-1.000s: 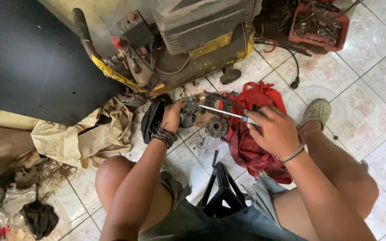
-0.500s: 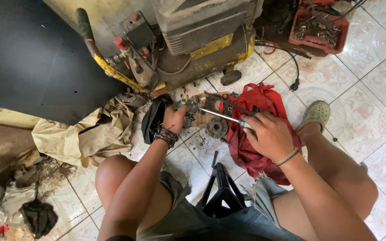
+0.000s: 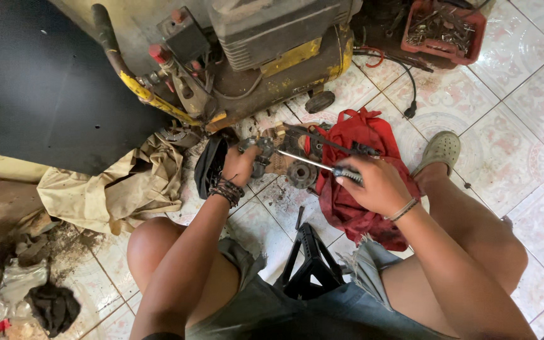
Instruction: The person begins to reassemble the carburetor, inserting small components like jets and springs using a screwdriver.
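Gripping a greasy metal part (image 3: 260, 151) in the left hand (image 3: 239, 166) — right hand (image 3: 376, 186) fisted around a screwdriver (image 3: 322, 165) handle, tip on the part (floor tiles (image 3: 505, 157), beside red rag (image 3: 354, 182)).

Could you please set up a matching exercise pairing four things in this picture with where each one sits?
Things:
1. screwdriver
2. red tray of tools
3. red cloth
4. tan cloth

Places:
A. top right corner of the floor
B. under the right hand
C. left of the left hand, beside the black board
D. gripped in the right hand, tip at the small metal part

Pairs: 1-D, 2-A, 3-B, 4-C
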